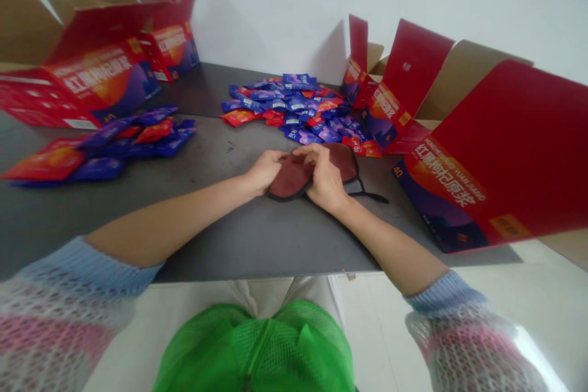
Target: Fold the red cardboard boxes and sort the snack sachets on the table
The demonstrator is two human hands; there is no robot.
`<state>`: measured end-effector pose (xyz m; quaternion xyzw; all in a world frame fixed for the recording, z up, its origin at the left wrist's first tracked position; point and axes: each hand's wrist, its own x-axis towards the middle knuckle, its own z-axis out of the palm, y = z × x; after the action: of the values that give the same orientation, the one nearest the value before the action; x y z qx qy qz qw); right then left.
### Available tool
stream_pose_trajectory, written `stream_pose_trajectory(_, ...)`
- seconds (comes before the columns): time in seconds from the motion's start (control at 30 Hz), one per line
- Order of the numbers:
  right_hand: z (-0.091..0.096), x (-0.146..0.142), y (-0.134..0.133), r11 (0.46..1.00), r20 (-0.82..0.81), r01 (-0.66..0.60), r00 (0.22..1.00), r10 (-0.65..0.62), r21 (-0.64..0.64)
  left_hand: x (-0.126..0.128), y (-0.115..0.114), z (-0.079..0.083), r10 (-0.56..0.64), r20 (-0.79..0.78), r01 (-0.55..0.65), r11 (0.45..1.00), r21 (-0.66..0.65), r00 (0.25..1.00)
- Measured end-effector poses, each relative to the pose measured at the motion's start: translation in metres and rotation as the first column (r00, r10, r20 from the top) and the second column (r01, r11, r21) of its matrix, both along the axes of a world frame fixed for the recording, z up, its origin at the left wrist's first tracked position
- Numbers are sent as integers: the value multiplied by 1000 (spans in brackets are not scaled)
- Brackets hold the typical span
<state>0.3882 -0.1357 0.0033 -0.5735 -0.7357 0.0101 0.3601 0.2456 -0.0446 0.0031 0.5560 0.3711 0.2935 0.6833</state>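
— Dark red fabric eye mask with black trim [294,176] lay near the middle of the grey table [257,239], toward its front edge. What held it?

— The left hand [265,169] pinched its left end, fingers closed on the cloth. The right hand [324,176] was curled over the top, gripping the fabric too; a second maroon piece [345,160] showed just behind it, and a black strap [370,194] trailed off to the right.

— What could have gone wrong?

— I'd judge the loose strap could snag under the right wrist and drag the mask askew, or the two pieces could slip apart.

— And around it?

— Going left to right: open red cardboard boxes [98,76] at the far left corner, a pile of purple and red foil sachets [110,144] before them, a bigger heap of sachets [301,109] toward the back edge, then more open red boxes [482,184] crowding the right edge, near the strap. A green mesh item [257,349] sat below the front edge.
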Motion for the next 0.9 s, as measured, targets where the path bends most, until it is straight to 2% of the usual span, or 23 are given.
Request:
stream_pose_trajectory(0.13,12,8,4,992,152,69,987,-52,-108,3,0,2,5,-21,-7,996,-86,1000)
stream_pose_trajectory(0.27,18,22,6,971,250,186,957,-144,-153,3,-1,8,19,-95,-33,988,-149,995)
stream_pose_trajectory(0.37,17,22,6,944,290,285,929,-229,-168,0,0,13,-41,-120,20,985,-172,992)
stream_pose_trajectory(0.47,18,16,6,919,362,335,899,-247,-206,-2,2,16,-106,-124,84,981,-176,987)
stream_pose_trajectory(0.6,27,16,6,857,428,428,857,-286,-287,-3,4,17,-122,-108,99,976,-193,987)
stream_pose_trajectory(0.7,31,24,3,814,476,508,810,-342,-281,-3,4,17,-102,-103,78,973,-218,989)
stream_pose_trajectory(0.8,31,35,-1,808,421,536,809,-410,-245,-4,3,17,-80,-94,58,975,-215,992)
stream_pose_trajectory(0.9,31,44,-4,873,192,448,890,-414,-193,-4,4,15,-87,-107,67,981,-180,990)
